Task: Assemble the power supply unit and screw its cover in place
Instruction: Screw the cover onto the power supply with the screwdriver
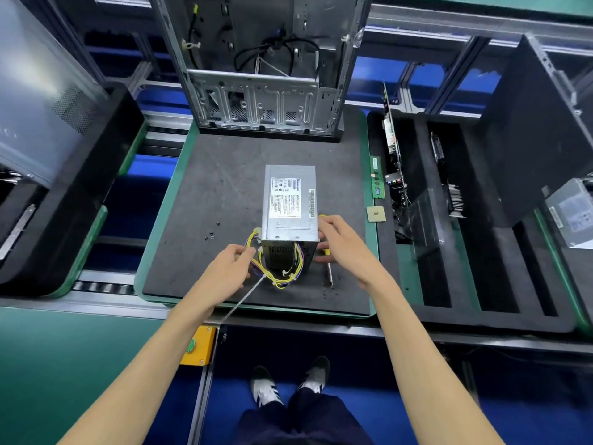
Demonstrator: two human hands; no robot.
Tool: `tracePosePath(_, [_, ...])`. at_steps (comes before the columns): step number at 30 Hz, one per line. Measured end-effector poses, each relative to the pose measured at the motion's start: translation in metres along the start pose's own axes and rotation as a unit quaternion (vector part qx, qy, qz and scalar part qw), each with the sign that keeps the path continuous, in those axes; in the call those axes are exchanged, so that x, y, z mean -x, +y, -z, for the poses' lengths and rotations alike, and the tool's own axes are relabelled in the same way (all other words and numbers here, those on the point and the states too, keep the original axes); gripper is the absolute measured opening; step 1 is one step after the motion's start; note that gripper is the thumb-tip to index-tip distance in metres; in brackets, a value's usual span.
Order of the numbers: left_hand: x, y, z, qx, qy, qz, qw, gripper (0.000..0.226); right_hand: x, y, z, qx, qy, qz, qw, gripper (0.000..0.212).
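A grey metal power supply unit [289,205] with a white label on its cover stands in the middle of the black foam mat [205,194]. A bundle of yellow and purple wires [282,271] loops out of its near end. My left hand [229,268] pinches the wires at the unit's near left corner. At the near right corner my right hand [341,244] touches the unit's side, fingers relaxed. A yellow-handled screwdriver [329,268] lies on the mat, partly hidden under my right hand. A few small black screws [211,234] lie to the left of the unit.
An open computer case [263,65] stands at the mat's far edge. A black foam tray [465,220] on the right holds circuit boards, with a RAM stick [377,181] and a CPU chip [376,214] beside it. A yellow button box [197,346] sits at the bench edge.
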State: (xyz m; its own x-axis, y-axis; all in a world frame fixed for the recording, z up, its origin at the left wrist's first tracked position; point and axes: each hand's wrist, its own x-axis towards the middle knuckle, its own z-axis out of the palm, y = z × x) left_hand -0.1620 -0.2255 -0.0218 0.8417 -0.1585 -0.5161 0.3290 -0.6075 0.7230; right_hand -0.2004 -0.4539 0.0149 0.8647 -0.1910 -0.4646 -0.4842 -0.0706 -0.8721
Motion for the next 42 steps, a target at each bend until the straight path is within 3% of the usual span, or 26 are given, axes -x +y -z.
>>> tracePosePath(4, [-0.009, -0.013, -0.009, -0.028, -0.039, 0.029, 0.998, 0.041, -0.002, 0.001, 0.004, -0.005, -0.014, -0.002, 1.000, 0.025])
tracePosePath(12, [-0.008, 0.008, -0.001, 0.003, -0.024, 0.008, 1.000, 0.039, -0.008, 0.005, 0.010, -0.012, -0.041, 0.000, 0.999, 0.022])
tracePosePath(16, [0.002, 0.044, 0.007, 0.080, 0.009, 0.009, 0.997, 0.042, -0.009, 0.005, 0.012, -0.013, -0.049, 0.001, 0.999, 0.019])
tracePosePath(18, [0.009, 0.060, 0.009, 0.090, 0.016, -0.016, 0.996, 0.054, -0.010, 0.005, 0.012, -0.015, -0.053, 0.003, 0.998, 0.018])
tracePosePath(20, [0.019, 0.078, 0.007, 0.079, 0.021, -0.048, 0.995, 0.082, -0.009, 0.004, 0.013, -0.013, -0.060, 0.007, 0.998, 0.020])
tracePosePath(22, [0.028, 0.092, -0.003, 0.035, 0.037, -0.079, 0.996, 0.108, -0.009, 0.004, 0.014, -0.015, -0.062, 0.011, 0.998, 0.020])
tracePosePath(24, [0.033, 0.103, -0.019, -0.043, 0.052, -0.104, 0.992, 0.117, -0.008, 0.004, 0.015, -0.019, -0.062, 0.018, 0.998, 0.017])
tracePosePath(28, [0.034, 0.111, -0.044, -0.185, 0.104, -0.108, 0.971, 0.118, -0.009, 0.005, 0.016, -0.018, -0.065, 0.018, 0.998, 0.023])
tracePosePath(36, [0.021, 0.119, -0.043, -0.196, 0.143, -0.080, 0.967, 0.112, -0.012, 0.008, 0.015, -0.031, -0.062, 0.020, 0.997, 0.013])
tracePosePath(42, [0.016, 0.107, -0.029, -0.177, 0.185, -0.066, 0.964, 0.110, -0.011, 0.010, 0.017, -0.062, -0.088, -0.008, 0.994, 0.025])
